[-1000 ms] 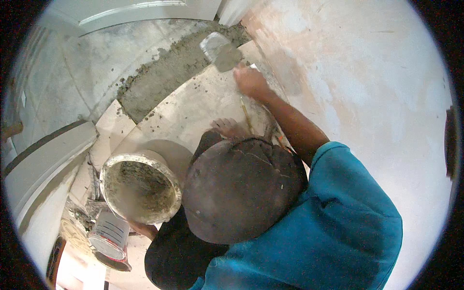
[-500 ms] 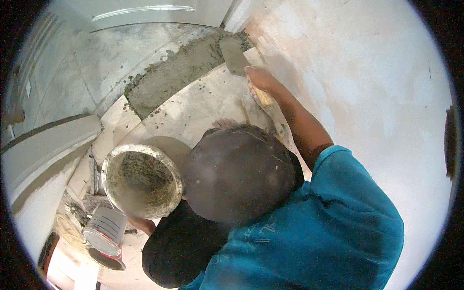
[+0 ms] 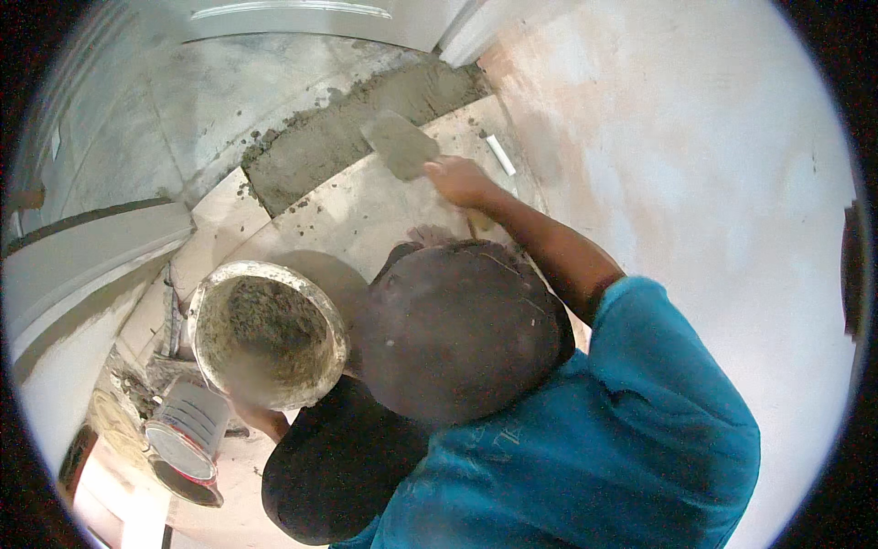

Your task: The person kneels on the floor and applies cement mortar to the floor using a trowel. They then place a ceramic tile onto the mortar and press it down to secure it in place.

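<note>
My right hand (image 3: 457, 180) is closed round a trowel (image 3: 401, 146) with a flat, squarish grey blade; its grip is mostly hidden by the hand. The blade lies over the near edge of a strip of wet grey mortar (image 3: 306, 160), which runs between old floor and pale tiles (image 3: 352, 206). To the left, close to my bent knees, a round mortar-stained bucket (image 3: 265, 268) holds more grey mortar. Between that bucket and the black-clad knee, a bit of bare skin shows; I cannot tell whether it is my left hand. No left-hand fingers can be made out.
A white stick-like piece (image 3: 500, 154) lies on the tiles beside the right wall (image 3: 658, 165). Beyond the mortar stands a white door (image 3: 302, 20). A smaller tipped bucket (image 3: 190, 419) rests at the lower left, under a pale ledge (image 3: 101, 265).
My right hand and the trowel have moved left along the mortar, away from its right end by the wall. The white piece now shows beside my arm.
</note>
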### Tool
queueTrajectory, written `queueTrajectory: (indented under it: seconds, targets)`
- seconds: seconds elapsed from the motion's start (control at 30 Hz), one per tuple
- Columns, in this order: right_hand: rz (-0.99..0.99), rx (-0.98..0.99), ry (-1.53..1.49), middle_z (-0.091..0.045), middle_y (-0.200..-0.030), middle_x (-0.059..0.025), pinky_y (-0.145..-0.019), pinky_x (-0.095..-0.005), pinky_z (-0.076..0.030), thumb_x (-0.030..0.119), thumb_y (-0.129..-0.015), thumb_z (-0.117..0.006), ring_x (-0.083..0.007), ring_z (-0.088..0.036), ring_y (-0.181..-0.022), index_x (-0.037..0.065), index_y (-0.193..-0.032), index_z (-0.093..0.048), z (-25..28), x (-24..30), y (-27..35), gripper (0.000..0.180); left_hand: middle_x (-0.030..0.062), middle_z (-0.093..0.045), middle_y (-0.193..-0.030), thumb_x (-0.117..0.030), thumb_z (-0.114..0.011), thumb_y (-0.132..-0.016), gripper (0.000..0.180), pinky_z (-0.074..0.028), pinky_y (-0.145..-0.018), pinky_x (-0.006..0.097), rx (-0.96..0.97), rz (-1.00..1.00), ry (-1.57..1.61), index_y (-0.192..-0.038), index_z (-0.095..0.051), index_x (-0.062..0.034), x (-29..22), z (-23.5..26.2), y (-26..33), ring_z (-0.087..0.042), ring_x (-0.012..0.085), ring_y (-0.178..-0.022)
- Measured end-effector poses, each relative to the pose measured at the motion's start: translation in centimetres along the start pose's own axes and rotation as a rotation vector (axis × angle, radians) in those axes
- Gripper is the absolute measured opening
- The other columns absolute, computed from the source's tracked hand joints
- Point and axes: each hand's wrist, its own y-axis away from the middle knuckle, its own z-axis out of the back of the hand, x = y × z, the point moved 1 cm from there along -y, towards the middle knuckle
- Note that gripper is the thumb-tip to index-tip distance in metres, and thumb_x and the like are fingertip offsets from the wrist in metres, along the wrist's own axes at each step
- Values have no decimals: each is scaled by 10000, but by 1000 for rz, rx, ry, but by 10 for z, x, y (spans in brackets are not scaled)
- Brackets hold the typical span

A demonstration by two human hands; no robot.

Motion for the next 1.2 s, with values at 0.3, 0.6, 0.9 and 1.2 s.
queueTrajectory:
  seconds: [0.3, 0.6, 0.9, 1.2]
  targets:
    - [-229, -206, 569, -710, -973, -154, -718, -443, -573, 176, -862, -559, -297, -705, -884, 62, -1024, -718, 127, -41, -31, 254, 200, -604, -1235, -263, -354, -1032, 465, -538, -883, 400, 60, -55, 37, -1297, -514, 84, 19, 8, 0, -629, 300, -1045]
    - [-60, -29, 651, -735, -902, -89, -703, -423, -573, 133, -801, -659, -281, -718, -874, 76, -946, -753, 115, 16, -102, 182, 171, -503, -1355, -404, -468, -977, 586, -397, -1032, 447, 108, 86, 162, -1354, -460, 44, 12, 3, -4, -485, 312, -1233]
    - [-44, 73, 654, -728, -900, -104, -667, -444, -566, 172, -878, -568, -279, -713, -866, 92, -892, -748, 81, 109, -104, 197, 183, -543, -1239, -362, -424, -1000, 512, -408, -967, 439, 63, 158, 199, -1306, -469, 45, -32, -39, 32, -522, 317, -1130]
    - [187, -46, 402, -678, -1047, -178, -807, -514, -517, 357, -964, -484, -379, -658, -920, 67, -1056, -647, 189, 144, -35, 346, 164, -610, -1191, -326, -545, -942, 475, -469, -939, 424, 197, 223, 543, -1255, -540, 31, -46, -51, 31, -588, 289, -1078]
